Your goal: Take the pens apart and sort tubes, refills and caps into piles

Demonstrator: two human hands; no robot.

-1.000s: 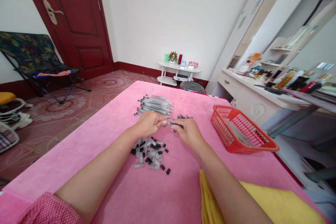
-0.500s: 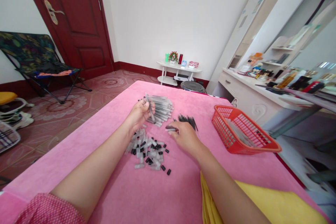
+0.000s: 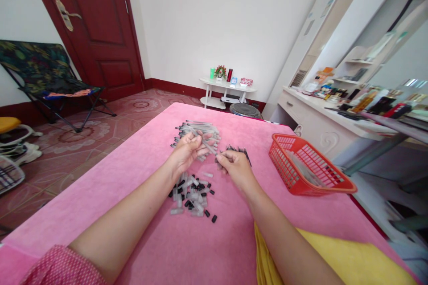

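Observation:
My left hand (image 3: 187, 151) grips a clear pen barrel (image 3: 205, 144) that slants down to the right. My right hand (image 3: 235, 168) is pinched at the barrel's lower end, holding a small dark part I cannot name. Behind the hands lies a pile of clear pen barrels (image 3: 197, 130). A small bunch of thin black refills (image 3: 238, 149) lies just past my right hand. Nearer me is a heap of clear and black caps (image 3: 191, 196). All of it rests on a pink cloth-covered table (image 3: 140, 156).
A red plastic basket (image 3: 306, 167) with a few finished pens stands at the right. A yellow cloth (image 3: 347, 254) lies at the near right. Off the table: a white dresser (image 3: 321, 120) with bottles to the right, a folding chair (image 3: 43, 75) and a dark red door (image 3: 96, 26) to the left.
My left hand lifted a barrel from the pile and brought it back toward my right hand. The two hands have met again at the barrel's end.

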